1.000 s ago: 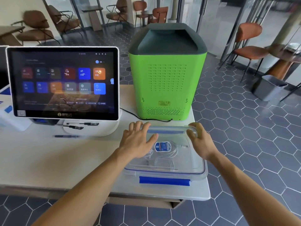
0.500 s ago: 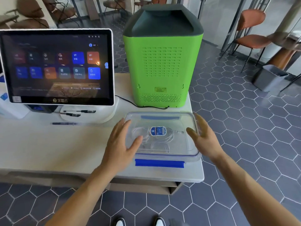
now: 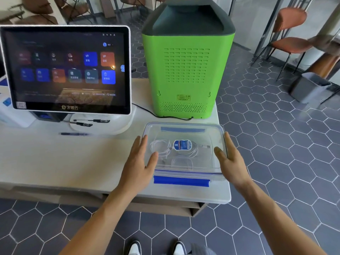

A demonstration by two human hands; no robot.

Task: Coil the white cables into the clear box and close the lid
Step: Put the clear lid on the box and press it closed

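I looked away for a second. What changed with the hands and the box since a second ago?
Both hands came off the lid: left hand and right hand now flank the clear box, fingers straight. Lid stays on, white cables coiled inside, box unmoved.

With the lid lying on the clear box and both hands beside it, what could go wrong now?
1. The near blue latch looks not yet snapped down, so the lid may only rest loosely on the clear box.
2. The box sits near the table front edge and right corner; a hard press from the left hand or right hand could push it off.
3. A loop of the white cables could get pinched at the rim.
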